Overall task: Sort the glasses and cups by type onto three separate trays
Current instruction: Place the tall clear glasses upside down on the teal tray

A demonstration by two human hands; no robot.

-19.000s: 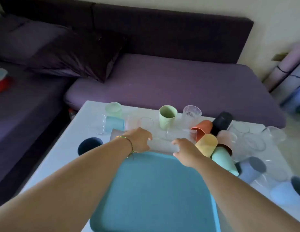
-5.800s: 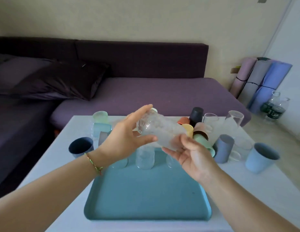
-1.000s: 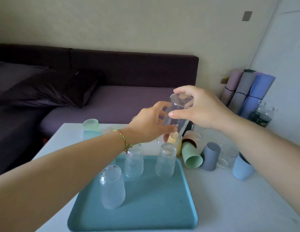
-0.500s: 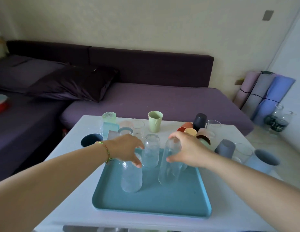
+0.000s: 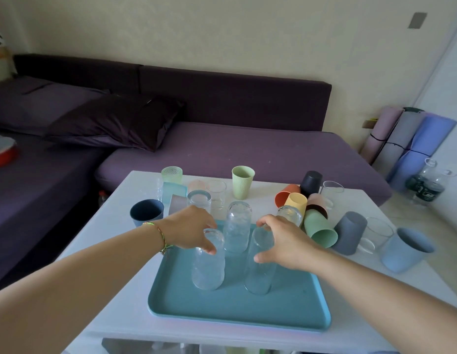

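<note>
On the blue tray [image 5: 222, 310], near the front edge of the table [image 5: 115, 226]: four clear glasses, upside down. Gripping the front-left glass [image 5: 208, 269] from above with the left hand [image 5: 189, 229], fingers curled over it. Clasping the front-right glass [image 5: 258, 274] with the right hand [image 5: 286, 242], thumb and fingers round it. Behind, along the tray's far edge, the back glasses [image 5: 237, 226]. Off its far right corner, a heap of coloured cups [image 5: 296, 201].

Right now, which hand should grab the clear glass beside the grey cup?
Probably right. The right hand is nearer that clear glass; the left hand would have to cross the glasses on the tray.
</note>
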